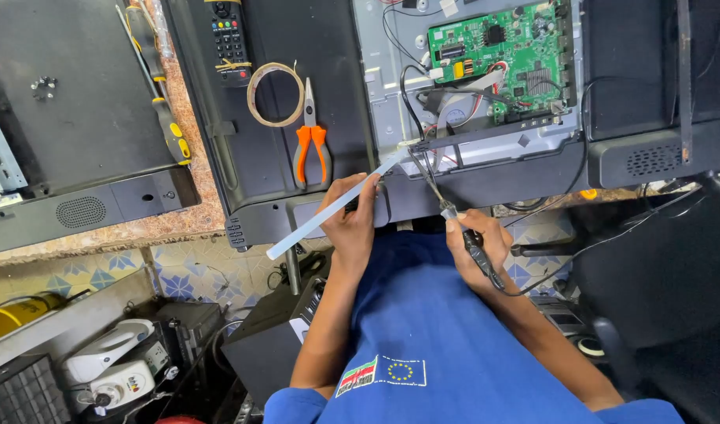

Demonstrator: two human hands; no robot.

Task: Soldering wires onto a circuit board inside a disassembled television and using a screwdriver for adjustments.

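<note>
Glue stick (328,208), light and stiff, is gripped near its upper end by the left hand (352,224); soldering iron (454,216) is clasped at its handle by the right hand (478,243).

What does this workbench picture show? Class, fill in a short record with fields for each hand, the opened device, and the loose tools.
Left hand: left hand holds a translucent white stick, tip near the chassis edge
Right hand: right hand grips a corded soldering iron, tip by the stick's end
Opened device: flat-screen set, back off, green circuit board exposed
Loose tools: orange-handled pliers, tape roll, remote control, screwdriver
</note>
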